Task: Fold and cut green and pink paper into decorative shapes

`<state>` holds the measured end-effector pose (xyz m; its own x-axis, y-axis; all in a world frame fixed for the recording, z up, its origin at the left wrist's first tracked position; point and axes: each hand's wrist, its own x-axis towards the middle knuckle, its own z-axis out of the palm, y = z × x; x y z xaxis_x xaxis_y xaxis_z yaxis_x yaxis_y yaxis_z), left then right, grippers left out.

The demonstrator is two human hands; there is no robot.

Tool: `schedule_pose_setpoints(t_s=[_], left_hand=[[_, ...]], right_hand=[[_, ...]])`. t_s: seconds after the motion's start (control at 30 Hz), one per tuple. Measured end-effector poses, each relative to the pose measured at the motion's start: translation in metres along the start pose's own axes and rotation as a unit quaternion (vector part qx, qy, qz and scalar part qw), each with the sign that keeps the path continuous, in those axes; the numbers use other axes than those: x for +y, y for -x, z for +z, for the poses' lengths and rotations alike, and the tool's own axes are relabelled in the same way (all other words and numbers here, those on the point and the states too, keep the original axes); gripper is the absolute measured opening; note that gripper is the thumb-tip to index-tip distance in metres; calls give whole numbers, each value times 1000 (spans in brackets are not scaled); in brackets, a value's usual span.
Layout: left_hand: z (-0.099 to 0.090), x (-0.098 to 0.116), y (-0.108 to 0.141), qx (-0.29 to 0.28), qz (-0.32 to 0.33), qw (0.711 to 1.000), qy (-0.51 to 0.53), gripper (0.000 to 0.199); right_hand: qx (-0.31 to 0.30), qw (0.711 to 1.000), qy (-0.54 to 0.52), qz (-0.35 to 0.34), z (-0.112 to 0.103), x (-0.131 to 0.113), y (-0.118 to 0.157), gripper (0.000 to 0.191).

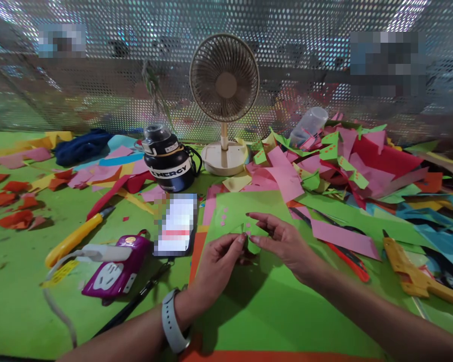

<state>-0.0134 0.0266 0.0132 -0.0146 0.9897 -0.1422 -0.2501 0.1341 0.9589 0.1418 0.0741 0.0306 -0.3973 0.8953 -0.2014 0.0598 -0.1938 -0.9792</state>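
Observation:
My left hand [222, 259], with a pale watch [174, 322] on its wrist, is closed. Its thumb and forefinger pinch a small green paper piece [253, 246] with tiny pink bits at its edge. Close on the right, my right hand [283, 241] has its fingers apart. The right thumb tip is at the small piece; whether it presses on it I cannot tell. Both hands are above a large green paper sheet [287, 311]. On that sheet, just beyond the hands, are several small pink paper bits [223, 217].
A phone [175, 226], purple power bank [117, 269] and yellow cutter [75, 239] lie left. Behind stand a black bottle [169, 168] and fan [224, 85]. Scissors [349, 261], a yellow glue gun [403, 264] and heaped paper scraps [385, 156] are right. A perforated screen [109, 95] rises behind.

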Motion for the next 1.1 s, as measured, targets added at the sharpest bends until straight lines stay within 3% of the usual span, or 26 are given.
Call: schedule_pose_setpoints(t_s=[0.53, 0.73, 1.1], left_hand=[[-1, -3, -1, -5, 25, 999, -36, 25], [-2, -3, -1, -3, 26, 999, -44, 23], [-2, -7, -2, 5, 15, 999, -43, 32]], right_hand=[[-10, 1000, -21, -4, -1, -2, 3, 44], [-3, 999, 21, -25, -2, 3, 3, 45], [1, 999, 16, -50, -1, 5, -1, 46]])
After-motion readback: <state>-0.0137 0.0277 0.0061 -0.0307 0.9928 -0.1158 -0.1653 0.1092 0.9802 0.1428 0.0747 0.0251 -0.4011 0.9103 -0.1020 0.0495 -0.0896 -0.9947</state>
